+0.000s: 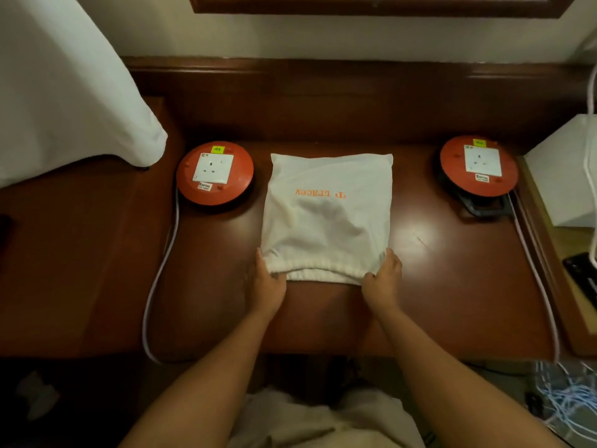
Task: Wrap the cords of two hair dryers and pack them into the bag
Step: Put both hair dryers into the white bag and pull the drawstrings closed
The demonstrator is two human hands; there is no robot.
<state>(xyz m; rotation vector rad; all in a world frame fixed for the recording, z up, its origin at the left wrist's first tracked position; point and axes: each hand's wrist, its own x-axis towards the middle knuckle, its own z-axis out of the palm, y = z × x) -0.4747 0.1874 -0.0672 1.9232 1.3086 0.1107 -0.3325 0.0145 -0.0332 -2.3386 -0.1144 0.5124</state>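
Observation:
A white cloth drawstring bag (328, 208) with orange lettering lies flat-topped and bulging in the middle of the dark wooden table (436, 270). Its gathered mouth faces me at the near edge. My left hand (265, 279) grips the left corner of that mouth. My right hand (382, 278) grips the right corner. No hair dryer or cord of one shows; the bag's contents are hidden by the cloth.
An orange extension reel (214, 172) with a white socket sits left of the bag, its pale cable (161, 263) trailing off the front edge. A second reel (478, 166) stands at the right. A white pillow (64, 92) is at far left, a white box (562, 169) at right.

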